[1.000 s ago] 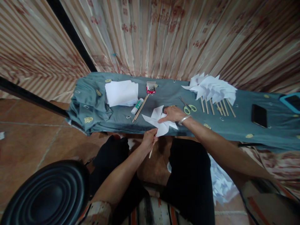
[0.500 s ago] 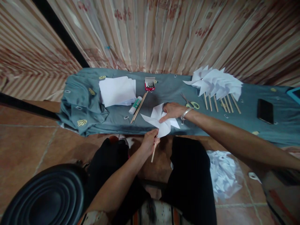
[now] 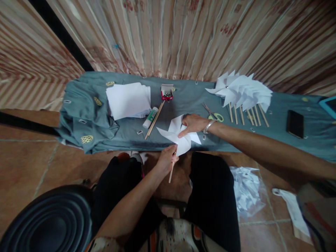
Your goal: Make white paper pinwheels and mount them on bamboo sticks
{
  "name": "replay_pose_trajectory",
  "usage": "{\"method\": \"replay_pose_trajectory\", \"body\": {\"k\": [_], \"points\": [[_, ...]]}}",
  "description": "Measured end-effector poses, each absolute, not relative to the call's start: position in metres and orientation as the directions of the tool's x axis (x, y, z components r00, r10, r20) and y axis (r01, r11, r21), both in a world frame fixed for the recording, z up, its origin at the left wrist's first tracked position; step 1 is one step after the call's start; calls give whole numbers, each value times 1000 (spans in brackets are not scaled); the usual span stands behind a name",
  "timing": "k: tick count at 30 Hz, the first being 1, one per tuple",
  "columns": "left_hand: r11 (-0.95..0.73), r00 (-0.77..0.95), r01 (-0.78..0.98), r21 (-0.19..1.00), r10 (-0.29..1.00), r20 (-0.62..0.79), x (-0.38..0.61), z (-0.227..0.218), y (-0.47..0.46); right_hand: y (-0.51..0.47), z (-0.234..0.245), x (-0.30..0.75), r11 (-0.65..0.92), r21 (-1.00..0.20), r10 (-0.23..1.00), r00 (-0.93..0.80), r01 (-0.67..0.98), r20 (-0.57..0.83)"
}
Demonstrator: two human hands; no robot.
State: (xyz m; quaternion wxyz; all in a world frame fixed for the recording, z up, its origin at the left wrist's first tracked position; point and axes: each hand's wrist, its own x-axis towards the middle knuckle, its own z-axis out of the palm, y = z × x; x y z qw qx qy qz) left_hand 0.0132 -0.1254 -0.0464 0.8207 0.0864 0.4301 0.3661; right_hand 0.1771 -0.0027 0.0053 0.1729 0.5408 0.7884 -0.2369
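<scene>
A white paper pinwheel (image 3: 183,142) lies at the near edge of the cloth-covered bench, between my knees. My left hand (image 3: 168,158) is closed round its wooden stick (image 3: 171,175), just below the paper blades. With my right hand (image 3: 193,125), a bracelet on the wrist, I grip the pinwheel by its middle, thumb on the front; the other fingers are partly hidden by the paper. Left of the pinwheel lie loose wooden sticks (image 3: 154,120) and a glue stick (image 3: 150,118). Scissors (image 3: 215,116) with green handles rest beyond my right wrist.
A stack of white paper (image 3: 128,100) and an open red box of small metal pins (image 3: 167,93) are on the bench. Several finished pinwheels (image 3: 244,91) overlap at right, near a black phone (image 3: 295,124). A bag of paper scraps (image 3: 248,190) and a black round stool (image 3: 49,220) stand below.
The view has shifted slightly, bringing more of a white item on the floor at right into sight. Both hands keep the same hold on the pinwheel.
</scene>
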Motion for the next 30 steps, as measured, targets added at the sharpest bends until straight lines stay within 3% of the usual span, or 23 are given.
{"method": "replay_pose_trajectory", "body": {"k": [30], "points": [[709, 407, -560, 428, 686, -603, 10, -48, -128, 6, 20, 168, 246, -152, 695, -284, 957, -661]]}}
